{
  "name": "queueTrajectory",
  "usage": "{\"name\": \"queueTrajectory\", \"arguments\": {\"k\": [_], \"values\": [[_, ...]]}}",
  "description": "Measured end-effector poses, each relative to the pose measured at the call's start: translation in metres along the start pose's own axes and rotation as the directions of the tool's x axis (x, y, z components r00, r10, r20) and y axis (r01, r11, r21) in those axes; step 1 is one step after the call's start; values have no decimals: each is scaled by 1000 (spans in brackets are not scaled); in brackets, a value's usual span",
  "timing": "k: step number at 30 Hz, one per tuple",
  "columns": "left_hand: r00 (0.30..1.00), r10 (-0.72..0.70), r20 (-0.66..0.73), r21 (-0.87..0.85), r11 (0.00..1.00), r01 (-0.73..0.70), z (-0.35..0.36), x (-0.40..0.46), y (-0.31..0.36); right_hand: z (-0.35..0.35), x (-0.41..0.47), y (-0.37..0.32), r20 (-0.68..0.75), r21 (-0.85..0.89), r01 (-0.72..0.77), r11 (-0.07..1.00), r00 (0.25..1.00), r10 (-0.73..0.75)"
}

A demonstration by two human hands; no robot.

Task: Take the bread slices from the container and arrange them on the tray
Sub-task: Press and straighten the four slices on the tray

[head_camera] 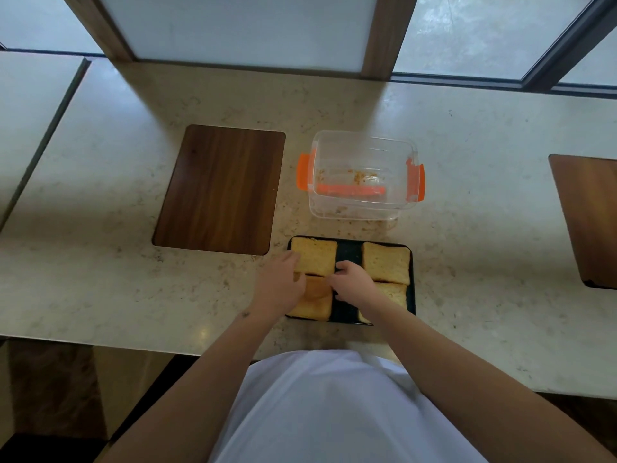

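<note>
- The dark tray (pixel 411 295) sits on the pale stone desk (pixel 484 228), its near edge close to the desk's front edge and right in front of the person's white shirt (pixel 334 412).
- Four bread slices lie on the tray in two columns, with a bare dark strip running between the columns.
- The far-left slice (pixel 317 255) and far-right slice (pixel 386 262) lie flat; the near-right slice (pixel 395 294) is partly hidden under the right forearm.
- The left hand (pixel 278 284) rests at the tray's left edge, fingers curled loosely over the seam between the far-left slice and the near-left slice (pixel 315 300); whether it grips either one I cannot tell.
- The right hand (pixel 354 279) is over the bare middle strip, fingers bent and touching the right edge of the left column; a firm hold is not visible.
- The clear container (pixel 364 155) with orange clips stands just beyond the tray, apart from it, holding only crumbs.
- A dark wooden board (pixel 218 190) lies left of the container; another board (pixel 587 218) lies well apart at the right edge.
- Open desk runs wide on both sides of the tray.
</note>
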State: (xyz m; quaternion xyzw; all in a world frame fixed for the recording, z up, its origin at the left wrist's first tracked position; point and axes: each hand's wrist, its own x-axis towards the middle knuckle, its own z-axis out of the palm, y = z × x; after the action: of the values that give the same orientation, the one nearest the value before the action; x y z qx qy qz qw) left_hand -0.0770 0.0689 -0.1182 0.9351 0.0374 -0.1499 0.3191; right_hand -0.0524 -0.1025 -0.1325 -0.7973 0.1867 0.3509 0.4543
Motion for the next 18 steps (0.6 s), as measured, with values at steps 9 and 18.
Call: {"name": "queueTrajectory", "arguments": {"k": [9, 18], "values": [[946, 152, 287, 390, 883, -260, 21, -2, -1, -2, 10, -5, 3, -138, 79, 987, 997, -79], [953, 175, 248, 392, 881, -264, 29, -6, -9, -3, 12, 4, 16, -48, 30, 998, 999, -29]]}}
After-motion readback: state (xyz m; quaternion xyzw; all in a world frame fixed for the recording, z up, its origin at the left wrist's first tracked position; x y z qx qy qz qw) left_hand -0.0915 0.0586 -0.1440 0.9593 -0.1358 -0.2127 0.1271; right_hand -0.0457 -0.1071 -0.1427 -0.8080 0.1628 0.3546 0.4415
